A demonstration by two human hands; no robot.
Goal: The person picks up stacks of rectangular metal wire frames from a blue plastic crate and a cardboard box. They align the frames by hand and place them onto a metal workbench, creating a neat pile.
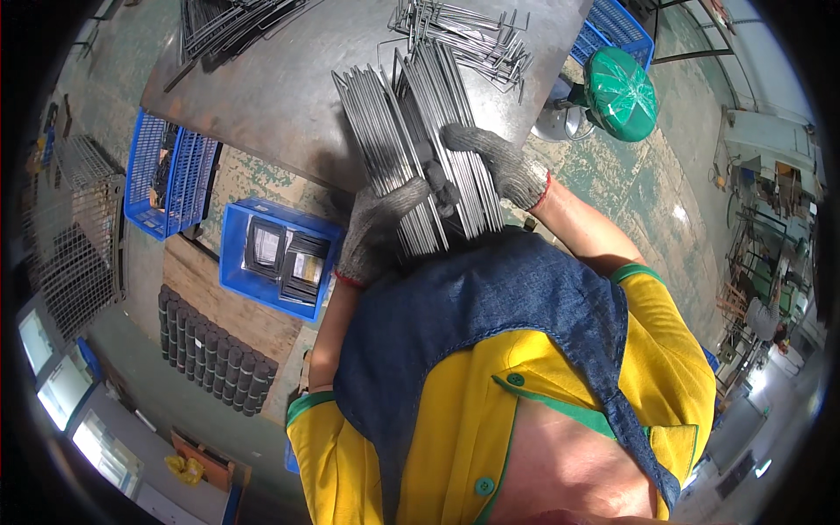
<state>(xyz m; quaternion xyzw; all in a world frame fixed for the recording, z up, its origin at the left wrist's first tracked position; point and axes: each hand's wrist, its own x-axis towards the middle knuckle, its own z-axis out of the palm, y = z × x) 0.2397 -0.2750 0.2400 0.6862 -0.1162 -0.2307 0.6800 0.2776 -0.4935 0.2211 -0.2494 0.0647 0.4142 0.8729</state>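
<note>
The person's gloved left hand [376,229] grips a left bundle of grey wire rods [376,131], thumb across it. The gloved right hand [506,164] grips a right bundle [437,83], thumb on top; dark fingertips show between the bundles. Beyond them, on a metal-topped table [280,96], lie a loose pile of bent wire pieces [468,48] and, far left, darker wire pieces [232,31]. A denim apron [490,293] covers a yellow shirt [455,420]. Left of the person, a blue bin [229,258] holds flat dark pieces near a row of dark cylinders [214,354]. A green plastic-wrapped stool [621,94] stands right.
</note>
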